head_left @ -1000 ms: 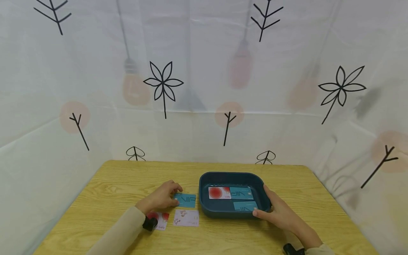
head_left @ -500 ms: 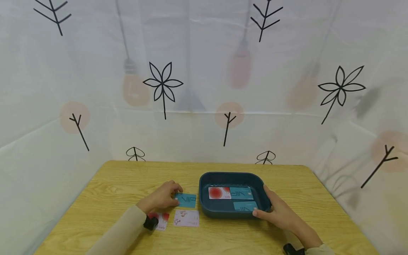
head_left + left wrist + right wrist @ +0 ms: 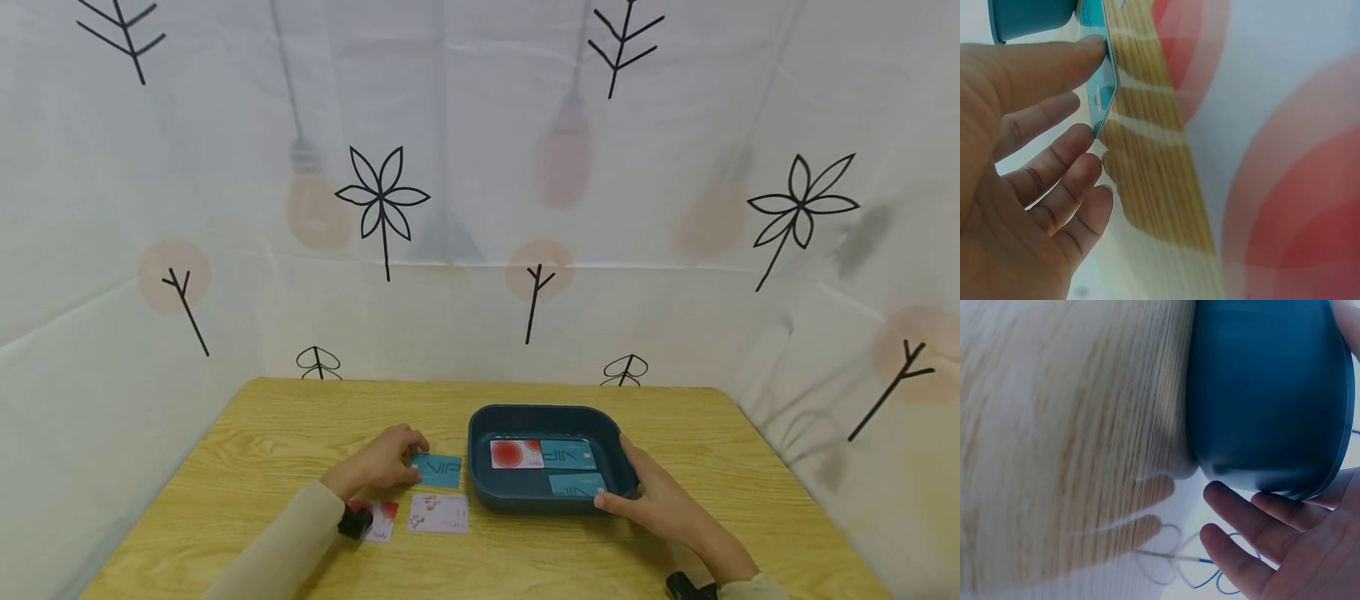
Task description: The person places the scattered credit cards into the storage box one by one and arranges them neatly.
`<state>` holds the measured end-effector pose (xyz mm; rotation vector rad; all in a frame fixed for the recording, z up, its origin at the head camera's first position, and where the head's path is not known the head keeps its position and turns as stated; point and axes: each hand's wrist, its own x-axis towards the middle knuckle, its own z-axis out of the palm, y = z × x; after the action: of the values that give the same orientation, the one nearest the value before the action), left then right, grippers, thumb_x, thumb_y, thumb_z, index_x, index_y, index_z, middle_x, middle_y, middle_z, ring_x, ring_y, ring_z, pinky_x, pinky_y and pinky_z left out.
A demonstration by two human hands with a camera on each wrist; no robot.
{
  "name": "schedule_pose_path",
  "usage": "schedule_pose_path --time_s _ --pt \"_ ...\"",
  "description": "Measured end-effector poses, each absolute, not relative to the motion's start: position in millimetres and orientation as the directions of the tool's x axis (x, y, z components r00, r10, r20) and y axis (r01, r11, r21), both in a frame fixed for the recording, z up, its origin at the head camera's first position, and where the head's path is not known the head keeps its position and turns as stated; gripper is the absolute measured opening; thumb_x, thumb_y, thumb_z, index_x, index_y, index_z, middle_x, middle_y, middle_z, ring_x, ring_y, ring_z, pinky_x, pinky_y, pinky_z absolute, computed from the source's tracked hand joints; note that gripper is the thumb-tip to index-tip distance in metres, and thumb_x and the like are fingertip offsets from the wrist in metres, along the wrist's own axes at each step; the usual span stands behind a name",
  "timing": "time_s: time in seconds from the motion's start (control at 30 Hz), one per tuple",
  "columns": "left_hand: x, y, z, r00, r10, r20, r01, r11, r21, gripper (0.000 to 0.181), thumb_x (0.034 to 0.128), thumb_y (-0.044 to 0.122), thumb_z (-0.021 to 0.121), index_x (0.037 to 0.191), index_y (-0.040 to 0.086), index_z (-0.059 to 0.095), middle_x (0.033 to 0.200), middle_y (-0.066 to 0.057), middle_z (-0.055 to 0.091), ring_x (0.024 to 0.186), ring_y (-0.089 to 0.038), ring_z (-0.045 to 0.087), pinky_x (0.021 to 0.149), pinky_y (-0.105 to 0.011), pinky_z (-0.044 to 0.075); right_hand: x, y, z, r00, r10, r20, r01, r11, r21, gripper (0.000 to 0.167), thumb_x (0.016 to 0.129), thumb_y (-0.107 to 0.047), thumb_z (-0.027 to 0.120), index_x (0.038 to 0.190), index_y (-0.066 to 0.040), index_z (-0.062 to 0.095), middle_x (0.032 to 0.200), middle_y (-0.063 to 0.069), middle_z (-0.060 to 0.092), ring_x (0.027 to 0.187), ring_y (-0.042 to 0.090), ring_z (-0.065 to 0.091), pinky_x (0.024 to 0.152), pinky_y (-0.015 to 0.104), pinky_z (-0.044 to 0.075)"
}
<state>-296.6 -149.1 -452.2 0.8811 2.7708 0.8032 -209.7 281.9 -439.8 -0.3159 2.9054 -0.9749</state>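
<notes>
ok so closest on the surface i've got a red-and-white card and a pale pink card, then just past them the fingers of my left hand pinch a teal vip card, right hand gripping the blue tray beside it, three cards inside.

A teal VIP card lies outside — beside the blue tray
</notes>
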Motion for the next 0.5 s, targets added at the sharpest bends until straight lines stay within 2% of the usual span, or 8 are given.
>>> schedule_pose_path --time_s 0.5 --pt "-301.8 -148.8 -456.9 -0.835 0.55 0.014 0.474 0.706 0.526 0.037 0.0736 0.017 0.083 0.105 0.007 0.066 0.095 -0.002 0.053 0.085 -0.017 0.048 0.082 -0.038 0.045 -210.3 282.8 -442.0 -0.978 -0.209 0.012 -0.175 0.784 -0.596 0.106 0.084 -0.052 0.066 0.151 0.002 0.006 0.153 0.029 0.013 0.137 0.05 0.018 0.099 0.067 0.027"
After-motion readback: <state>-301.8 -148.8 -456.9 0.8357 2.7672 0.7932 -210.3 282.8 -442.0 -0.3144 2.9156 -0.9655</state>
